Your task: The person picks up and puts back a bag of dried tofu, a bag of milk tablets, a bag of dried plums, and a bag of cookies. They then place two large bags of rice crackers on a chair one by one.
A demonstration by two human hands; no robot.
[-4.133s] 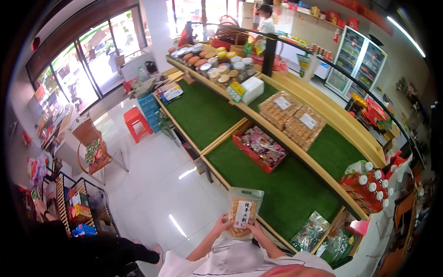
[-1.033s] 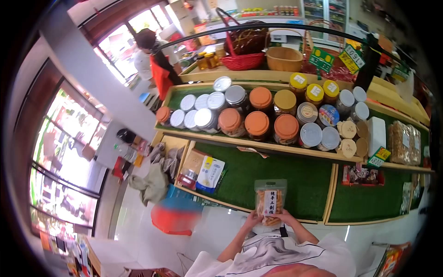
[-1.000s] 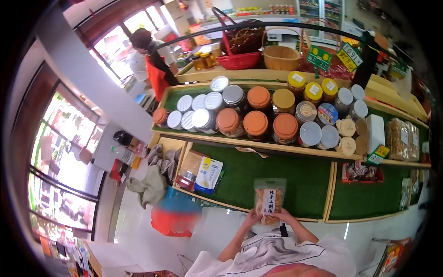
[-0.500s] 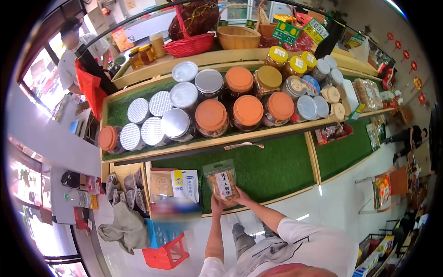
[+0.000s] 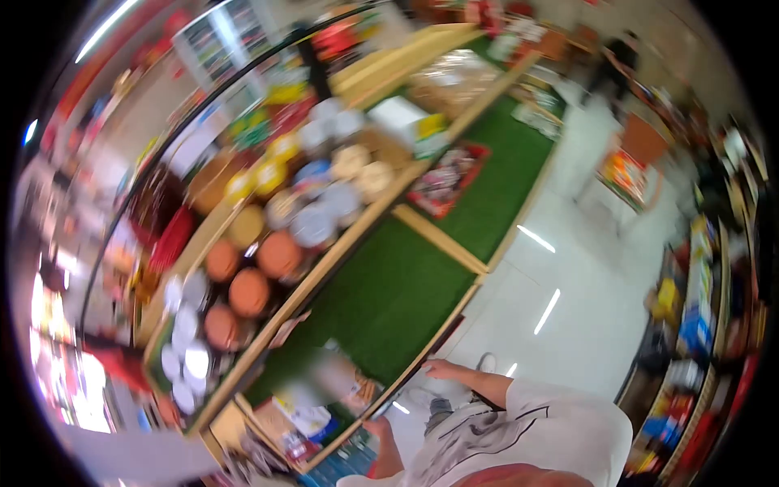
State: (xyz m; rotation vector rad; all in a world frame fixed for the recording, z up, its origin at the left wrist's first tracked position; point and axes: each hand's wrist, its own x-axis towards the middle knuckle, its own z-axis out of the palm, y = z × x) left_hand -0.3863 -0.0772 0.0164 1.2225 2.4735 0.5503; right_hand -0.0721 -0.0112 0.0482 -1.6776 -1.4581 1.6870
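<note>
The whole view is smeared by motion. A clear snack bag (image 5: 341,380) with a white label lies on the lower green turf shelf (image 5: 398,292), near its wooden front edge. My left hand (image 5: 376,425) is just below the bag's near end; the blur hides whether it touches or grips it. My right hand (image 5: 436,369) is at the shelf's front edge, to the right of the bag and apart from it, with nothing in it.
Orange-lidded jars (image 5: 247,292) and silver-lidded jars (image 5: 182,357) fill the upper shelf. A white and blue pouch (image 5: 307,415) lies left of the bag. A red tray of sweets (image 5: 442,180) sits further along. White tiled floor (image 5: 568,268) runs to stocked racks (image 5: 698,316) at the right.
The bag, held up in both hands before, now lies on the green shelf. My right hand has come off it. The view has swung sharply and blurred.
</note>
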